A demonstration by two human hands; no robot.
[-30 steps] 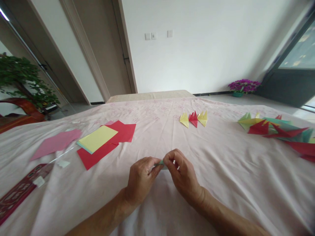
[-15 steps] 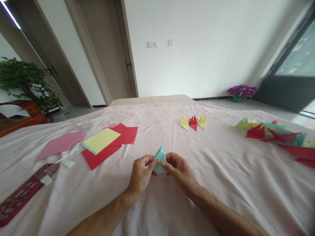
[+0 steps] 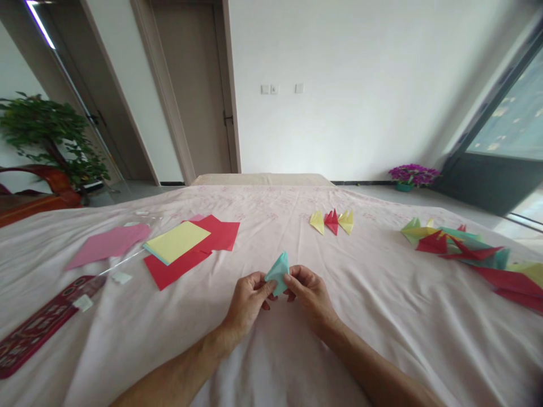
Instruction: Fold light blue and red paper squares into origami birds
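A small folded piece of teal paper (image 3: pixel 279 271) stands point-up between my two hands, just above the pink cloth (image 3: pixel 271 350). My left hand (image 3: pixel 248 299) pinches its lower left side with thumb and fingers. My right hand (image 3: pixel 309 293) pinches its lower right side the same way. Both hands are closed on the paper near the middle of the cloth, close to me.
Flat sheets lie at the left: a yellow sheet (image 3: pixel 177 241) on red sheets (image 3: pixel 178 263), and a pink sheet (image 3: pixel 108 244). Three folded pieces (image 3: pixel 332 221) sit further back. A heap of folded red, green and yellow pieces (image 3: pixel 470 251) lies at the right. A dark red strip (image 3: pixel 40 323) lies at the near left.
The teal piece went from hidden low between my fingertips to raised and standing point-up between both hands. My head has tilted up a little.
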